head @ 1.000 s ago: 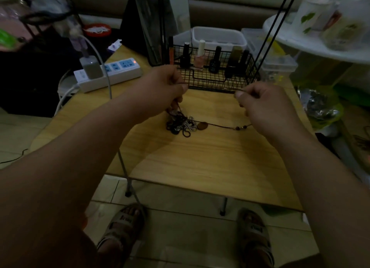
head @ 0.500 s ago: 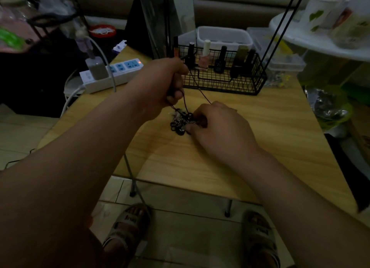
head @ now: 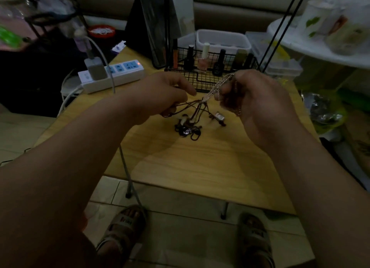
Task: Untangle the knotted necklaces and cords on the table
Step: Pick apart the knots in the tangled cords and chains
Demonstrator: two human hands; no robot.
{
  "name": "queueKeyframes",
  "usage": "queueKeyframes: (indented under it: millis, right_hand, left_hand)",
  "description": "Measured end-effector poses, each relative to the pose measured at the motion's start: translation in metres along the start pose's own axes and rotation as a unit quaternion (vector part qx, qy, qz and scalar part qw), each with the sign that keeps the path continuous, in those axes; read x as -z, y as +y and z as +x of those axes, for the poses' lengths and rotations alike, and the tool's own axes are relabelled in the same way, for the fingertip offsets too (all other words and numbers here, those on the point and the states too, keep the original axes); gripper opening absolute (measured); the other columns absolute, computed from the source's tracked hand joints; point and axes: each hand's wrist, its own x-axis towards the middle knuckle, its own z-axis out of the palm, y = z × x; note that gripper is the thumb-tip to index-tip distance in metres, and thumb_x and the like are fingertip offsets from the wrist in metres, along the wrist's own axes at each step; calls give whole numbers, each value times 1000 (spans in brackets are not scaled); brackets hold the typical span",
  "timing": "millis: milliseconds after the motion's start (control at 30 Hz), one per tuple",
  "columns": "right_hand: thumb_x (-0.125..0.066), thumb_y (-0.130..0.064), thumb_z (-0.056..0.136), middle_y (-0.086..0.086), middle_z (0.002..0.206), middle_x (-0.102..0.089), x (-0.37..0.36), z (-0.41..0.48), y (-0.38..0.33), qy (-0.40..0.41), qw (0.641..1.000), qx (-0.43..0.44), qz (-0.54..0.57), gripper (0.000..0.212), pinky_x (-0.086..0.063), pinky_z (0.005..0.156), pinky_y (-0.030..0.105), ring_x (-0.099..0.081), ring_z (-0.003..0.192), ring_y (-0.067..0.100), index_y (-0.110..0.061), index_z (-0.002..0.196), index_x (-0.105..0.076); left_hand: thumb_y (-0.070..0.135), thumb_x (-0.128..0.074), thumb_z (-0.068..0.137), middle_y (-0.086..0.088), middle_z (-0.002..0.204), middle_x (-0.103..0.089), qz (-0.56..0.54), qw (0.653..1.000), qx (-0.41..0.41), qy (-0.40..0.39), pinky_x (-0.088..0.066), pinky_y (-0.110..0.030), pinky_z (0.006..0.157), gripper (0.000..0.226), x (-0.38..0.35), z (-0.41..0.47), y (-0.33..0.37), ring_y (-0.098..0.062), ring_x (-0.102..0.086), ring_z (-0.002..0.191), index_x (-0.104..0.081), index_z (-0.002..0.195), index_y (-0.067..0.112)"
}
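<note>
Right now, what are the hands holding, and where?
The right hand pinches the silver chain along its upper part. The left hand grips the dark cords at their left side, above the tangle.

The silver chain (head: pixel 217 86) is pulled tight on a slant: its upper end is pinched in the fingers (head: pixel 224 91) of my right hand (head: pixel 258 105), and its lower end goes into a small knot where several thin dark brown cords (head: pixel 188 104) meet it. Some of these cords run left into my left hand (head: pixel 158 96), which holds them. Others drop to a dark tangle (head: pixel 187 128) of loops and beads lying on the table (head: pixel 200 167), with a small silvery pendant (head: pixel 219 116) just right of it.
</note>
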Motion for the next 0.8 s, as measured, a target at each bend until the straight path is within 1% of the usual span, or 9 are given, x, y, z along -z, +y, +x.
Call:
queueKeyframes:
  millis: [100,167,300,400,500,567,633,700,800]
  right_hand:
    - [-45,-17,106,-1,75,-66,7,1,-4,7,999,12,32,25,-53,80,42,-68,83,21,-15,87,-61]
    - [-45,-16,105,-1,72,-63,10,2,-7,30,997,9,66,25,-52,75,39,-66,77,18,-16,85,-59]
    - [-44,-17,104,-1,67,-58,18,4,-13,73,983,-3,171,23,-54,69,33,-63,67,14,-15,83,-55]
    - [-43,-18,104,-1,67,-54,26,7,-16,97,973,9,208,25,-53,65,31,-61,66,15,-15,81,-53]
    - [-44,-19,105,0,67,-53,31,7,-19,108,964,22,243,26,-50,61,31,-58,63,17,-15,80,-52]
    - [-45,-22,106,0,67,-55,31,6,-18,98,971,25,216,28,-49,60,32,-60,63,18,-15,80,-54]
    - [-45,-25,108,0,67,-57,27,4,-17,75,981,25,175,29,-50,60,32,-61,63,19,-16,82,-55]
    - [-45,-27,109,1,68,-59,22,0,-18,54,988,25,144,26,-50,59,33,-62,63,19,-14,89,-55]
    - [-44,-29,110,1,70,-61,16,-2,-20,20,992,35,116,22,-49,59,32,-63,65,19,-13,108,-58]
  left_hand:
    - [18,-63,101,6,90,-64,117,993,-18,18,-46,-27,63,16,-6,-1,1,-10,-61,77,-72,97,31]
    - [21,-63,101,11,95,-63,194,980,-24,30,-43,-25,61,14,-10,-1,-1,-6,-60,82,-71,99,32]
    - [19,-62,100,10,96,-59,263,964,-12,21,-38,-24,58,15,-10,0,-6,-5,-55,80,-69,100,32]
    - [17,-65,99,10,96,-55,321,947,-15,19,-38,-25,58,20,-11,2,-11,-6,-52,80,-63,95,37]
    - [18,-62,99,6,102,-57,366,930,-8,46,-41,-30,61,20,-15,5,-14,-12,-53,84,-59,99,38]
    - [25,-62,99,4,105,-60,373,926,-3,54,-47,-34,66,15,-17,4,-13,-16,-56,88,-58,109,36]
    - [32,-65,98,2,115,-60,363,929,-9,66,-48,-35,76,25,-19,4,-14,-19,-58,98,-56,121,33]
    - [29,-67,96,1,127,-53,339,933,-58,107,-45,-32,82,34,-21,4,-13,-20,-56,108,-57,129,28]
    - [18,-62,98,14,123,-55,199,960,-154,120,-41,-10,78,35,-26,-2,-1,-4,-56,107,-61,132,28]
